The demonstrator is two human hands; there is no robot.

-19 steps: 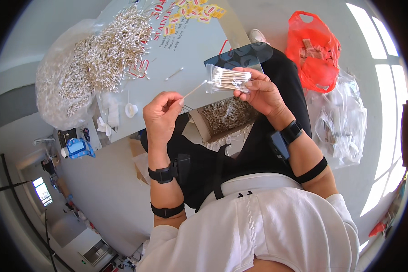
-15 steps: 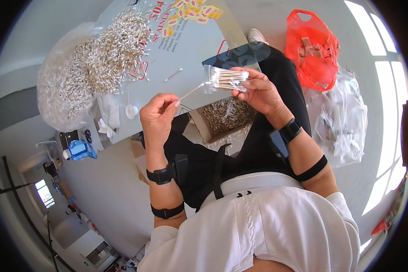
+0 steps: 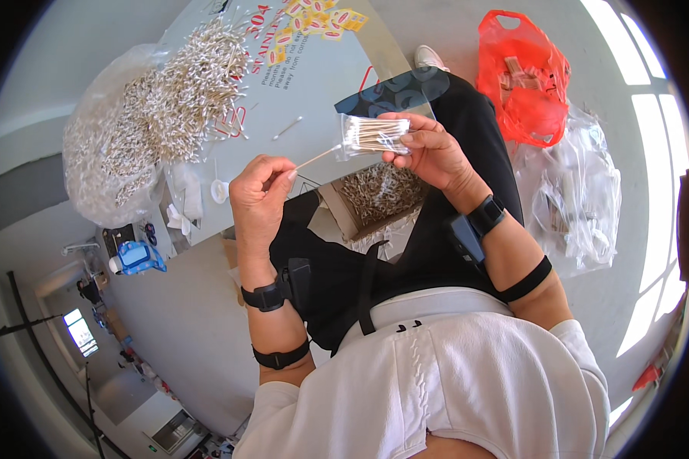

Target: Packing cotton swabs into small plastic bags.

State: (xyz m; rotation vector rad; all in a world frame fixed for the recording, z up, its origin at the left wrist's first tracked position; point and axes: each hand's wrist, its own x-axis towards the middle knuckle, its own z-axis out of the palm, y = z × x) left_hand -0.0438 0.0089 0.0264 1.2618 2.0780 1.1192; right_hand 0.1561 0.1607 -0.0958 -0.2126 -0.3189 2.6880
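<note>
My left hand (image 3: 258,200) pinches one end of a single cotton swab (image 3: 316,157) between thumb and fingers. The swab's other tip reaches the left end of a small clear plastic bag (image 3: 346,138); whether it is inside I cannot tell. My right hand (image 3: 439,155) grips the bag's right end, thumb in front and fingers behind. A bundle of cotton swabs (image 3: 377,135) fills the bag, lying lengthwise. Below, between my legs, an open cardboard box (image 3: 337,213) holds many more swabs. One loose swab (image 3: 288,128) lies on the table beyond my left hand.
On the table (image 3: 314,92), a big clear bag (image 3: 84,145) spills a heap of swabs (image 3: 180,103). Small yellow-and-white packets (image 3: 311,19) lie at the far edge. At right are a red plastic bag (image 3: 528,115) and clear plastic bags (image 3: 578,206). A blue item (image 3: 136,256) sits at left.
The whole view has shifted slightly, so most things appear a little further left. My hands, the single swab and the small bag keep nearly the same places relative to one another.
</note>
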